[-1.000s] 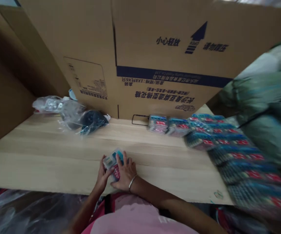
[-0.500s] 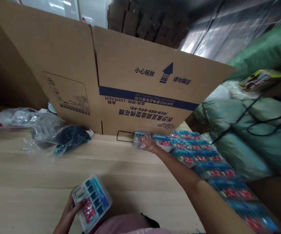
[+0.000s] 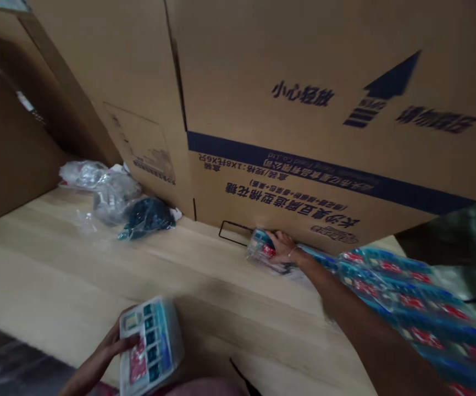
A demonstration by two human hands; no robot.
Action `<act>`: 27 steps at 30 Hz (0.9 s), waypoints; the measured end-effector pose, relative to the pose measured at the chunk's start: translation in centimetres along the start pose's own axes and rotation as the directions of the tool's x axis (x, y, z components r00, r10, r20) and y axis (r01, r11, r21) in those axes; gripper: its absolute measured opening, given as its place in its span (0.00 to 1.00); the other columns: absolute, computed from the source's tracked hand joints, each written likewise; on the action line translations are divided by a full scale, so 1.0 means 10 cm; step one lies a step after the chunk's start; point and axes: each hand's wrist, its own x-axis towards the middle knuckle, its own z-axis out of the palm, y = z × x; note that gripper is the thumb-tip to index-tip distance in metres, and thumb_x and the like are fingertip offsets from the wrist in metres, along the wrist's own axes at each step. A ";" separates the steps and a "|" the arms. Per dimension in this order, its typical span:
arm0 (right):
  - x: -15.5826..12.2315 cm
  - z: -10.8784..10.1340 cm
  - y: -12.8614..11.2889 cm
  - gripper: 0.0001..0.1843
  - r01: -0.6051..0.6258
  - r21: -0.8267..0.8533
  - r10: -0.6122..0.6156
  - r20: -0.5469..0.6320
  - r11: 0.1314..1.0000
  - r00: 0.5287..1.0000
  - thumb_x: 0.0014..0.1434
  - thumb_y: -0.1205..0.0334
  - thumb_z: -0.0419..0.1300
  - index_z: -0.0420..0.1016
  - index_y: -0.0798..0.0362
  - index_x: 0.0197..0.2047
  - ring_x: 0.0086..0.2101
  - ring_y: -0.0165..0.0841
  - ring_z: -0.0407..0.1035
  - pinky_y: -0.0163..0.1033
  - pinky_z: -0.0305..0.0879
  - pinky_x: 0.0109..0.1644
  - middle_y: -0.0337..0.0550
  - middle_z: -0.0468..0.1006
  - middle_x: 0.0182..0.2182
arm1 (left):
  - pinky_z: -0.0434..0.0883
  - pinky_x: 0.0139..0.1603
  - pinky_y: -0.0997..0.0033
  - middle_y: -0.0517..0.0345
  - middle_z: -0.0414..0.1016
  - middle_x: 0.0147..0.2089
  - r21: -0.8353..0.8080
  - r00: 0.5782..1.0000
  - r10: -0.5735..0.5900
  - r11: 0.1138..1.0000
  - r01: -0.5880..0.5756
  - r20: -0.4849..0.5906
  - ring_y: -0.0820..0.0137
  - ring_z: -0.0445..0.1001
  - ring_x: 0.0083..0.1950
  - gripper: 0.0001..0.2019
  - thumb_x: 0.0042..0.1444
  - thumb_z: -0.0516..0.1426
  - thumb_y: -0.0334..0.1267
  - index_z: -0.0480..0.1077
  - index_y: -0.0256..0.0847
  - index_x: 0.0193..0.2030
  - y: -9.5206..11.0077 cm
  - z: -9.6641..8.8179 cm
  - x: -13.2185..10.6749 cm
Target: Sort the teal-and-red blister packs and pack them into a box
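My left hand (image 3: 112, 347) grips a clear plastic compartment tray (image 3: 162, 335) near my body, thumb over its front. Teal packets fill a column of small compartments in it, beside red packets. With my arm stretched out, my right hand (image 3: 282, 246) is closed over a similar plastic tray (image 3: 258, 242) at the foot of a large cardboard carton (image 3: 230, 110). My fingers cover part of that tray's teal and red contents. Right beside that wrist, more of these trays (image 3: 318, 256) stand along the carton, partly hidden by my forearm.
Rows of similar filled trays (image 3: 411, 302) cover the table's right side. Crumpled clear plastic bags (image 3: 116, 192) and a dark teal bundle in plastic (image 3: 149, 217) lie at the back left. Another cardboard panel (image 3: 7, 132) rises at the left of the wooden table (image 3: 205, 280).
My view has moved closer to the carton and tilted down. My right hand stays at the tray by the carton. The left hand still holds its tray, now turned more upright.
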 end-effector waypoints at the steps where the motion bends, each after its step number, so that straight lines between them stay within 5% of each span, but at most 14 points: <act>1: -0.03 0.01 0.00 0.52 -0.008 0.013 0.008 0.007 1.000 1.000 0.41 0.56 0.67 0.52 0.60 0.67 0.51 0.49 0.61 0.47 0.56 0.53 0.61 0.65 0.50 | 0.65 0.60 0.53 0.53 0.74 0.52 -0.014 1.000 -0.003 1.000 0.003 0.015 0.52 0.69 0.57 0.34 0.42 0.62 0.49 0.61 0.43 0.57 0.04 0.03 -0.03; 4: -0.16 0.04 -0.15 0.52 -0.044 0.055 0.045 -0.027 0.998 0.999 0.43 0.55 0.65 0.50 0.60 0.67 0.50 0.50 0.61 0.48 0.57 0.52 0.61 0.63 0.49 | 0.67 0.56 0.56 0.54 0.75 0.48 -0.106 0.999 0.025 0.994 -0.021 0.033 0.56 0.71 0.53 0.32 0.41 0.63 0.42 0.62 0.42 0.55 0.10 0.12 -0.09; 6: -0.33 0.05 -0.46 0.53 -0.036 0.134 0.045 -0.066 0.990 0.997 0.42 0.53 0.66 0.49 0.59 0.67 0.50 0.50 0.61 0.49 0.58 0.52 0.60 0.62 0.49 | 0.67 0.54 0.58 0.56 0.75 0.46 -0.170 0.998 0.055 0.984 -0.048 0.032 0.58 0.72 0.50 0.31 0.39 0.62 0.37 0.62 0.41 0.54 0.06 0.15 -0.08; 12: -1.17 -0.06 -2.36 0.57 0.252 0.496 -0.246 -0.080 0.831 0.966 0.39 0.49 0.67 0.44 0.53 0.68 0.51 0.46 0.60 0.50 0.58 0.56 0.54 0.63 0.51 | 0.67 0.53 0.61 0.57 0.74 0.46 -0.289 0.989 0.148 0.947 -0.137 0.015 0.62 0.71 0.49 0.32 0.40 0.61 0.33 0.61 0.42 0.56 -0.17 0.14 -0.03; 16: -1.37 -0.04 -3.35 0.59 0.106 0.527 -0.177 0.087 0.844 0.980 0.39 0.43 0.67 0.43 0.52 0.68 0.52 0.49 0.60 0.51 0.58 0.56 0.56 0.59 0.55 | 0.63 0.58 0.60 0.55 0.73 0.52 -0.341 0.977 0.210 0.916 -0.210 -0.037 0.58 0.67 0.56 0.33 0.36 0.62 0.32 0.64 0.42 0.55 -0.22 0.15 0.00; 19: -1.39 0.03 -3.62 0.57 0.017 0.465 -0.103 0.160 0.885 0.982 0.44 0.40 0.64 0.43 0.53 0.69 0.51 0.51 0.61 0.51 0.59 0.54 0.58 0.57 0.58 | 0.59 0.62 0.58 0.53 0.70 0.58 -0.452 0.968 0.244 0.859 -0.242 -0.055 0.57 0.62 0.62 0.31 0.39 0.63 0.34 0.65 0.43 0.55 -0.28 0.16 -0.01; 23: -1.44 0.10 -3.71 0.55 0.001 0.410 -0.073 0.161 0.912 0.984 0.48 0.45 0.63 0.41 0.54 0.70 0.53 0.54 0.60 0.53 0.59 0.54 0.60 0.54 0.61 | 0.59 0.62 0.52 0.52 0.63 0.64 -0.621 0.985 0.164 0.766 -0.165 -0.059 0.55 0.59 0.65 0.27 0.50 0.55 0.53 0.64 0.47 0.57 -0.38 0.18 -0.11; 27: -1.46 0.28 -3.66 0.60 0.009 0.625 -0.145 0.167 0.780 0.975 0.41 0.52 0.68 0.38 0.55 0.70 0.61 0.54 0.49 0.55 0.50 0.62 0.60 0.47 0.65 | 0.57 0.64 0.54 0.50 0.66 0.61 -0.500 0.984 0.164 0.847 -0.180 -0.076 0.56 0.61 0.63 0.33 0.46 0.62 0.47 0.61 0.43 0.59 -0.31 0.23 -0.26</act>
